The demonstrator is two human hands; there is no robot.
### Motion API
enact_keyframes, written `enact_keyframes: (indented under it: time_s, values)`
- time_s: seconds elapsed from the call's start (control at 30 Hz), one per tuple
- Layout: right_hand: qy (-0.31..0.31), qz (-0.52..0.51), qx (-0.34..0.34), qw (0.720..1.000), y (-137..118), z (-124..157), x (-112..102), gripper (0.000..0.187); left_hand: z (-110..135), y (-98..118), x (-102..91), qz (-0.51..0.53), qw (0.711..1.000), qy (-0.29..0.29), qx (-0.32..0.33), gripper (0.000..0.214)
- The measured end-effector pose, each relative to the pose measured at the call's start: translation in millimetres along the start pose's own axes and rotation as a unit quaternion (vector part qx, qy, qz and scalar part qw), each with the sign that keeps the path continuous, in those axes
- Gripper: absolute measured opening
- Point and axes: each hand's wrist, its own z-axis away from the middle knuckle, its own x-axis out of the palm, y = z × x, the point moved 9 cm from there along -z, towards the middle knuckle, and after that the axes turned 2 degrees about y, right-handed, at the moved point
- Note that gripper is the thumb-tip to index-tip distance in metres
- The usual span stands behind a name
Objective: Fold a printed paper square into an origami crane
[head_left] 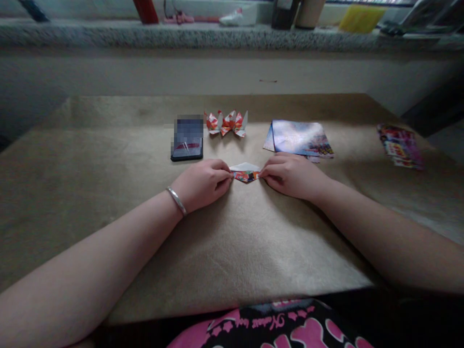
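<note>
A small folded piece of origami paper [246, 175], with a coloured print on its near part and white on its far part, lies low over the middle of the table. My left hand [207, 182] pinches its left end between thumb and fingers; a silver bangle circles that wrist. At the other end, my right hand [290, 175] grips the paper's right tip the same way. Fingertips cover both ends of the paper. Just beyond it stand red and white folded paper cranes [226, 123], side by side.
A phone [187, 140] lies left of the cranes. Printed paper sheets [300, 137] rest beyond my right hand, and a colourful stack [399, 146] sits farther right. Behind the brown-covered table [119, 130], a stone sill [217, 37] carries several items, including a yellow object [362, 18].
</note>
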Motion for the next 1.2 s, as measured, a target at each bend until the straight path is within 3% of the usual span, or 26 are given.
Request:
enact_keyframes:
  time_s: [0.47, 1.03, 1.2]
  values:
    - [0.048, -0.024, -0.068, 0.996, -21, -6, 0, 0.022, 0, 13, -0.7, -0.067, 0.996, 0.022, 0.060, 0.024]
    - [0.012, 0.010, -0.054, 0.998, -29, -17, 9, 0.031, -5, 15, 8.2, -0.078, 0.995, -0.013, 0.057, 0.027]
    - [0.032, -0.010, -0.047, 0.998, -28, -16, 7, 0.028, -4, 18, 3.1, -0.070, 0.994, 0.012, 0.078, 0.024]
